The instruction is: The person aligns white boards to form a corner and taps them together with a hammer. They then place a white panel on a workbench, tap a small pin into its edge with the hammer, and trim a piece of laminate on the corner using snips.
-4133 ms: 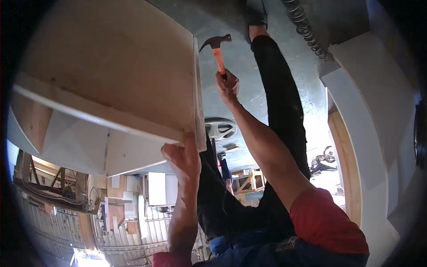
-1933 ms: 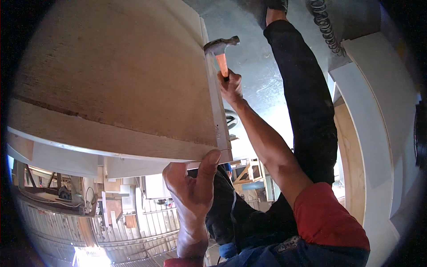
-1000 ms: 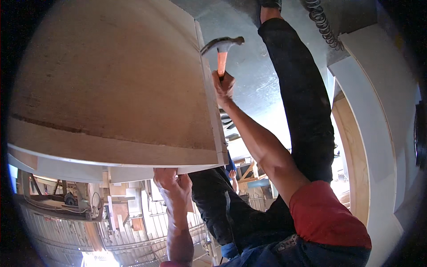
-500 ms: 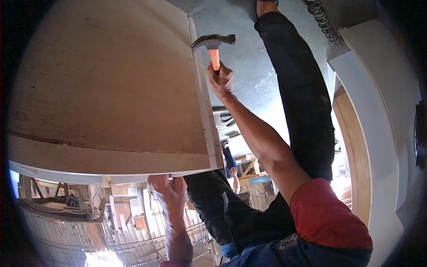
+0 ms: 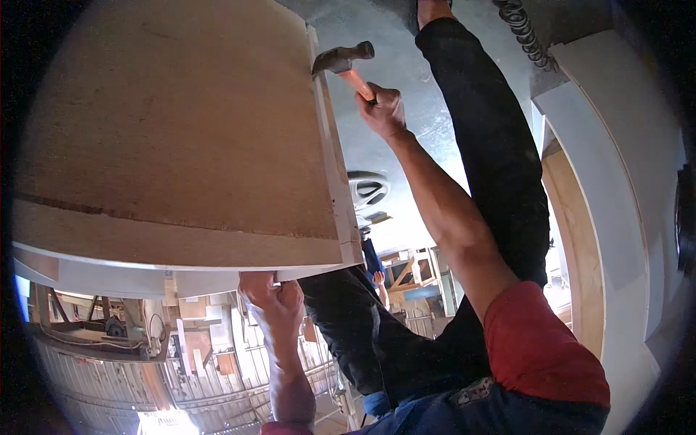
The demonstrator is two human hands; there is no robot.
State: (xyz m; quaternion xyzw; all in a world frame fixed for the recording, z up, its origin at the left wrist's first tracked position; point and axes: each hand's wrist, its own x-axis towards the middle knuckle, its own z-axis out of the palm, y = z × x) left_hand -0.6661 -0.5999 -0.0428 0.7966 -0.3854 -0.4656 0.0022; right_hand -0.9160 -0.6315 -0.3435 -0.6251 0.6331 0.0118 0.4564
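A large plywood panel [image 5: 181, 138] with pale edge strips fills the left side. My right hand [image 5: 382, 112] is closed round the orange handle of a claw hammer [image 5: 348, 64], just right of the panel's far right edge. The hammer's claw meets the pale edge strip [image 5: 328, 145], though whether it grips anything there is too small to tell. My left hand [image 5: 272, 293] is curled at the panel's near edge, its fingertips partly hidden by the board.
My dark-trousered leg [image 5: 493, 138] stretches away over the grey floor [image 5: 406, 72]. White boards [image 5: 609, 181] stand on the right, and a coiled hose [image 5: 525, 32] lies at the far right. A grey spoked plastic part [image 5: 367, 190] shows beyond the panel. Another person's hand [image 5: 379, 278] appears farther off.
My right hand has swung right and slightly away, tilting the hammer handle while the claw stays at the edge. The panel's near edge has risen a little, my left hand still at it.
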